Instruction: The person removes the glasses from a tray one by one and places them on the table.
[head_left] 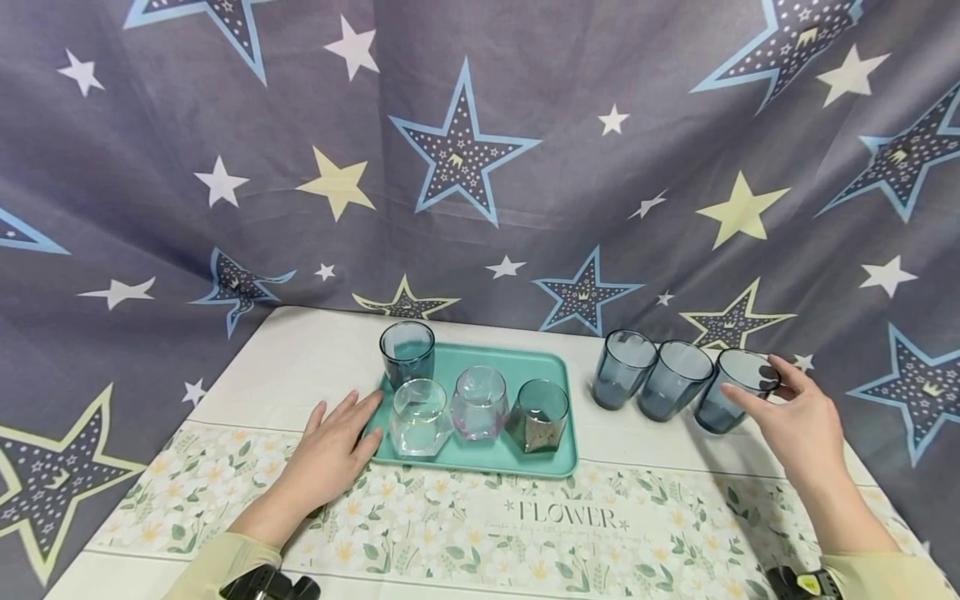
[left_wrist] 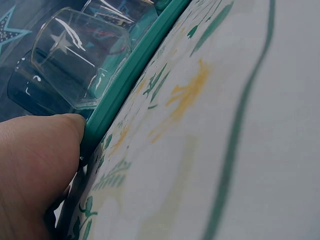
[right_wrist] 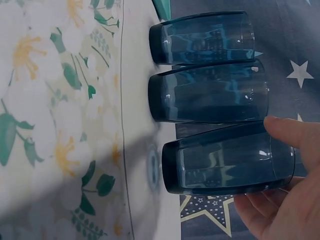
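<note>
My right hand [head_left: 806, 421] grips a blue glass tumbler [head_left: 731, 392] near its rim, thumb on the near side and fingers around the far side. In the right wrist view this tumbler [right_wrist: 225, 162] is the last of three in a row; I cannot tell whether its base touches the table. My left hand [head_left: 330, 450] lies at the left edge of a teal tray [head_left: 480, 463], fingers loosely extended and thumb against the rim. On the tray stand a blue tumbler [head_left: 407, 354], a clear faceted glass [head_left: 420, 421], a pinkish glass [head_left: 480, 404] and a dark grey-green glass [head_left: 538, 417].
Two more blue tumblers, a middle one [head_left: 675, 383] and a left one [head_left: 624, 371], stand close together right of the tray. A floral cloth strip [head_left: 450, 533] covers the table's near part. Behind the table hangs a grey curtain [head_left: 570, 167] with stars.
</note>
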